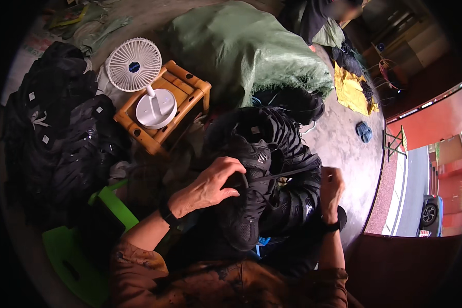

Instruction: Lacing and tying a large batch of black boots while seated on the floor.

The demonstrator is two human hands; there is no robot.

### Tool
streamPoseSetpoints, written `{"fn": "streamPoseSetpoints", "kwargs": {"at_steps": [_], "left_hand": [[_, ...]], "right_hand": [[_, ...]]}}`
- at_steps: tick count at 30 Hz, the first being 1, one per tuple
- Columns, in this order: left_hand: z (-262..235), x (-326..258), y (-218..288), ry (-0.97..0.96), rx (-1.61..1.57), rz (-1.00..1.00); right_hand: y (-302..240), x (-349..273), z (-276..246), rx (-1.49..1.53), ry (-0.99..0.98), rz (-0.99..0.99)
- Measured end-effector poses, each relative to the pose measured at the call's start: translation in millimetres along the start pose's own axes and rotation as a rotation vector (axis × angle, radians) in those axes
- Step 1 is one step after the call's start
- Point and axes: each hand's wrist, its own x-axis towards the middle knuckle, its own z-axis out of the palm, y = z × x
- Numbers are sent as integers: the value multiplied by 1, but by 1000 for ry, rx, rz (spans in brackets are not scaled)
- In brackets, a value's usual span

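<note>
Right hand (pixel 333 186) clenches lace (pixel 291 173), left hand (pixel 206 186) gapes, so shoe (pixel 245 218) left of that grip could slip if yanked.

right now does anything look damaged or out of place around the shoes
The green woven sack looks damaged: loose, frayed threads fringe its edge facing the black sneakers. Nothing else plainly stands out.
</note>
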Motion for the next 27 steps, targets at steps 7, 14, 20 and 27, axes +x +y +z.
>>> {"fn": "streamPoseSetpoints", "kwargs": {"at_steps": [7,14,20,27], "left_hand": [[0,-39,-64,185,65,-314],[25,-30,-134,198,237,-580],[-46,64,-72,183,283,-372],[-56,126,44,-470,739,-43]], "right_hand": [[-85,-115,-38,824,-954,690],[-86,-161,-1,1513,-1011,1447],[-138,-120,-16,1315,-678,1003],[-214,-64,38,1405,-558,766]]}}
